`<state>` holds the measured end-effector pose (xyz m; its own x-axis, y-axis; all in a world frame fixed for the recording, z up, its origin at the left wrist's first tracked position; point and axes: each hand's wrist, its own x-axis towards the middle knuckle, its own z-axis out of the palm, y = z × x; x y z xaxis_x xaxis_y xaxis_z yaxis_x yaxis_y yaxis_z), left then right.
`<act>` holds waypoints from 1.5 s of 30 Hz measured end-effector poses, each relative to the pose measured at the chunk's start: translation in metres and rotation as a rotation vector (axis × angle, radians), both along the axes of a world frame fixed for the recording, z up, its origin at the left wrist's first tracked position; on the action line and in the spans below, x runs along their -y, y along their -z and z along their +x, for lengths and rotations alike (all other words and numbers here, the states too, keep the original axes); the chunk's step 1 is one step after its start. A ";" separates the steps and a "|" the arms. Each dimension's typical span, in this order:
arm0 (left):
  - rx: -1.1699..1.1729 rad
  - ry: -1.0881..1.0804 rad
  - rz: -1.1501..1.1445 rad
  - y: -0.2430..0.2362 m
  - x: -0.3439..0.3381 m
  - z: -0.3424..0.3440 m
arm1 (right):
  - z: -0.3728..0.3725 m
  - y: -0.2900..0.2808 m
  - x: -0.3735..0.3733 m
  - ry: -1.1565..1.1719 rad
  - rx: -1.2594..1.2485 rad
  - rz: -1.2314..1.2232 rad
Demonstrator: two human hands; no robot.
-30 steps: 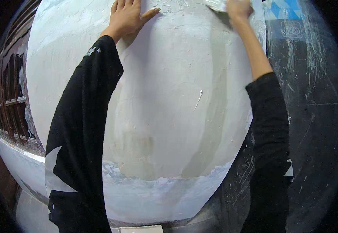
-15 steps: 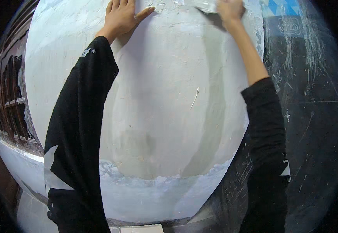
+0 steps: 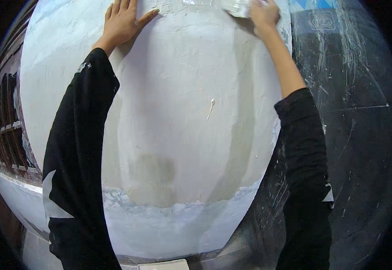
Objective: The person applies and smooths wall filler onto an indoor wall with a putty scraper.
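A white wall [image 3: 182, 112] with a rough, patchy plaster surface fills the middle of the view. My left hand [image 3: 123, 22] rests on it at the upper left, palm down, thumb and fingers spread and holding nothing. At the top right, my right hand [image 3: 264, 19] is closed around a putty knife [image 3: 237, 7] with a broad, pale blade, held at the wall. The knife's handle is hidden in the fist, and motion blurs the hand slightly. Between and below my hands, a small raised streak of white putty [image 3: 211, 108] stands out.
On the left is a dark wooden window [image 3: 10, 121] with bars. A scuffed black panel [image 3: 358, 148] borders the wall on the right, with blue paint at its top. A pale blue band [image 3: 173, 229] runs low on the wall. Below it shows the rim of a pale container [image 3: 164, 265].
The whole view has shifted, so the wall appears farther left. My right hand and the putty knife have moved slightly right and down against the wall; my left hand stays in place on it.
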<state>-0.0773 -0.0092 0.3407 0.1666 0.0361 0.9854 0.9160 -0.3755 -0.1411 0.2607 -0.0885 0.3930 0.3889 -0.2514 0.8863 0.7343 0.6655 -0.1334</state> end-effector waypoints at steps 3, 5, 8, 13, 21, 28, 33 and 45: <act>0.004 -0.006 -0.007 -0.001 0.005 0.002 | 0.116 -0.011 0.021 -0.022 -0.033 -0.072; -0.012 0.061 0.008 -0.005 0.007 0.026 | 0.198 -0.016 0.051 0.233 -0.129 0.216; 0.009 -0.033 -0.013 0.001 0.002 0.001 | 0.117 -0.006 0.028 -0.275 -0.047 0.139; 0.002 -0.027 -0.003 -0.002 0.000 -0.004 | -0.057 0.000 -0.007 -0.025 0.186 0.172; -0.014 0.013 0.025 -0.006 -0.009 0.002 | -0.027 -0.027 -0.024 0.029 -0.006 0.020; -0.002 0.017 0.037 -0.003 -0.003 0.003 | -0.041 -0.003 0.000 -0.095 0.138 0.082; -0.009 0.047 0.046 -0.005 -0.006 0.012 | 0.001 0.010 -0.010 0.210 0.119 0.014; -0.012 0.024 0.037 -0.004 -0.005 0.007 | -0.051 0.006 -0.016 0.129 0.047 -0.050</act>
